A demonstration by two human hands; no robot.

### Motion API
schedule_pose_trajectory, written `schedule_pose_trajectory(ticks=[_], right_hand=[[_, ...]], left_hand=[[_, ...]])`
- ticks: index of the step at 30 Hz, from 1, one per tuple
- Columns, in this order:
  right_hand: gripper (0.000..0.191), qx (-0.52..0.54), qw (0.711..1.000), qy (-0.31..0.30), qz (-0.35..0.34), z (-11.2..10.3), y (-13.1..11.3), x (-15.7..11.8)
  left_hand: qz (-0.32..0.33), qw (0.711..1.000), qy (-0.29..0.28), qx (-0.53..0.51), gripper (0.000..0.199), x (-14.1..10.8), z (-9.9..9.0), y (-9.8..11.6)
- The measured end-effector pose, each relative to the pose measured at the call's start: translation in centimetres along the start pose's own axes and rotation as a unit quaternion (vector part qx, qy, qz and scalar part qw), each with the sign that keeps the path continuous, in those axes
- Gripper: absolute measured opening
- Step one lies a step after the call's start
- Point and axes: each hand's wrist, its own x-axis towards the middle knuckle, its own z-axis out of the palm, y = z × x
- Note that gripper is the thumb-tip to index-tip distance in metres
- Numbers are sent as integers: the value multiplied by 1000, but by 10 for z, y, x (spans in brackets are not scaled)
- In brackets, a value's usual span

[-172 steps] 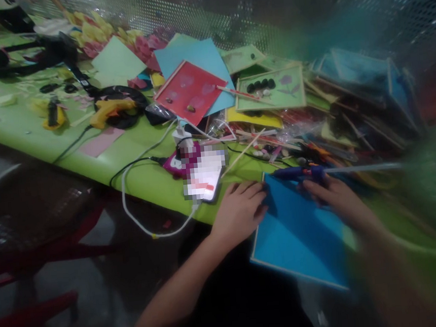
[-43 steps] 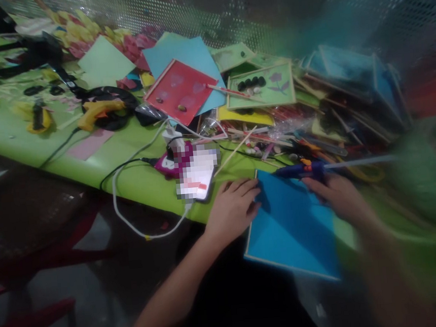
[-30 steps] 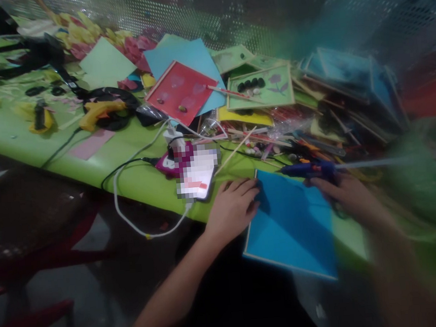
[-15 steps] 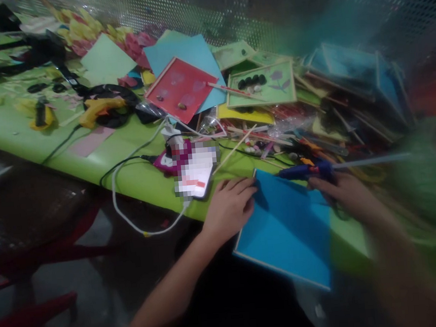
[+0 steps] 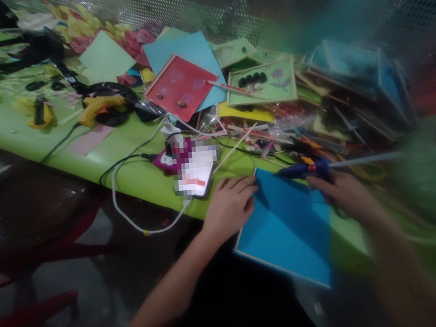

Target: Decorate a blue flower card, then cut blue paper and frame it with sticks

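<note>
A blue card panel [image 5: 288,223] hangs partly over the near table edge, with thin wooden strips along its left and lower edges. My left hand [image 5: 233,203] grips the panel's left edge near the upper corner, its fingers close together. In my right hand [image 5: 338,188] is a dark blue glue gun [image 5: 305,170], a long pale glue stick [image 5: 366,159] poking out of its back. The nozzle points left, at the panel's top edge; whether it touches cannot be made out. Part of my right hand's grip is hidden behind the gun.
On the green table [image 5: 135,176], a phone [image 5: 199,170] lies beside a purple power strip [image 5: 164,160] with looping cables. Behind are a red framed panel [image 5: 183,87], a green framed panel [image 5: 262,81], loose sticks, and a yellow glue gun [image 5: 101,108]. Blue framed panels [image 5: 354,65] are stacked at right.
The glue gun and my right hand have shifted very slightly left. My left hand and the blue panel stay in place.
</note>
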Motion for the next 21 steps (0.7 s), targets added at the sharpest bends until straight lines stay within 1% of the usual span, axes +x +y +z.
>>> schedule_pose_trajectory(ticks=[5,9,13,17,21], right_hand=[[59,-22,1000,16,-8,-2,7,2],[62,-23,1000,19,-3,1,2,2],[58,-43,999,14,-15,2,-1,3],[53,-73,997,17,-37,-3,4,1],[52,-83,996,7,-40,-8,9,-4]], left_hand=[[5,1000,2,0,29,0,1,-1],[3,1000,3,2,28,1,1,0],[3,1000,1,3,28,1,1,1],[4,1000,-2,3,29,0,1,-1],[5,1000,0,2,29,0,2,-2]])
